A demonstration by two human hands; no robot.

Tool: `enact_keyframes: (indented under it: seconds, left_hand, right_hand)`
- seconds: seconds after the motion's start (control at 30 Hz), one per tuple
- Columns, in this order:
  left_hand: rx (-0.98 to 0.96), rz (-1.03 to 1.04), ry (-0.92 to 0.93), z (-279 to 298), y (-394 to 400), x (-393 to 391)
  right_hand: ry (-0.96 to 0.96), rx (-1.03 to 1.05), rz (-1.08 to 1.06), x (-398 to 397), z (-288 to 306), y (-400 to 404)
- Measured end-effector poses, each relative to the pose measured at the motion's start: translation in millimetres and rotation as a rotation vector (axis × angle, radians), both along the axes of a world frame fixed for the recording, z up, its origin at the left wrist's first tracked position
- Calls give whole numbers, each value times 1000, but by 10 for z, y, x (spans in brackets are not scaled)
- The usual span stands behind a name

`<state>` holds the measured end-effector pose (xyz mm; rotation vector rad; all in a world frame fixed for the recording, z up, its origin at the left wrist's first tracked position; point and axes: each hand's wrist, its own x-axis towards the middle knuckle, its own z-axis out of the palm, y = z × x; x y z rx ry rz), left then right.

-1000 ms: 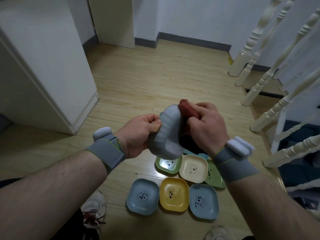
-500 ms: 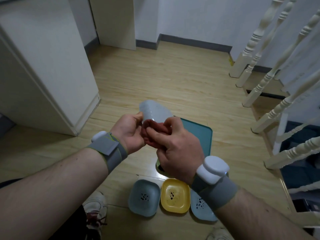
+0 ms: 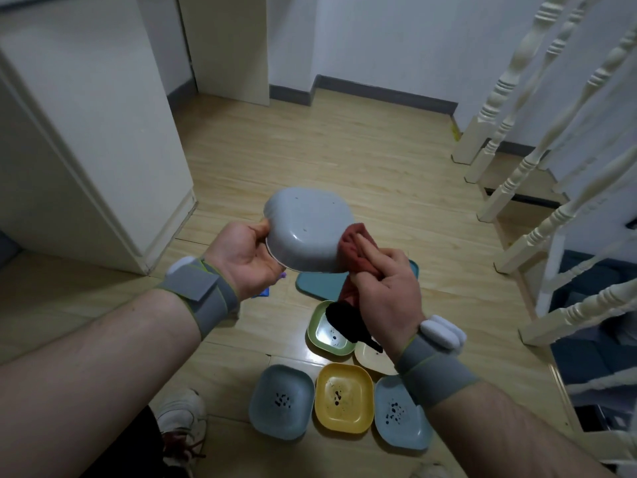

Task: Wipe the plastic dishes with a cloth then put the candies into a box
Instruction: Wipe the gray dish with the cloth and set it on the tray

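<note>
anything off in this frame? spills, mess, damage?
Dark specks dirty the dishes on the floor: green dish, left blue dish, yellow dish, right blue dish. No damage visible. The grey dish being wiped shows only its underside.

I have one wide head view only, looking forward and down from standing height; both forearms reach in from the bottom edge, the floor [image 3: 362, 160] lies well below, walls curving at the edges.
</note>
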<state>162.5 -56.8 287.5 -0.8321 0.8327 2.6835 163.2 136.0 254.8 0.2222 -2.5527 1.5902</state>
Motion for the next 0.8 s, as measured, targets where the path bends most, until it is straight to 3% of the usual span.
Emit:
enact_keyframes:
  seconds: [0.2, 0.33, 0.57, 0.8]
  left_hand:
    - [-86, -150, 55, 2, 26, 41]
    - [-156, -252, 79, -4, 69, 48]
    - [-405, -391, 167, 45, 76, 48]
    - [-757, -575, 222, 96, 100, 115]
  right_hand:
    - [-472, -483, -111, -210, 116, 162]
    - [-607, -545, -170, -280, 132, 273]
    - [-565, -458, -151, -339, 188, 316]
    - [-330, -173, 103, -264, 311, 180]
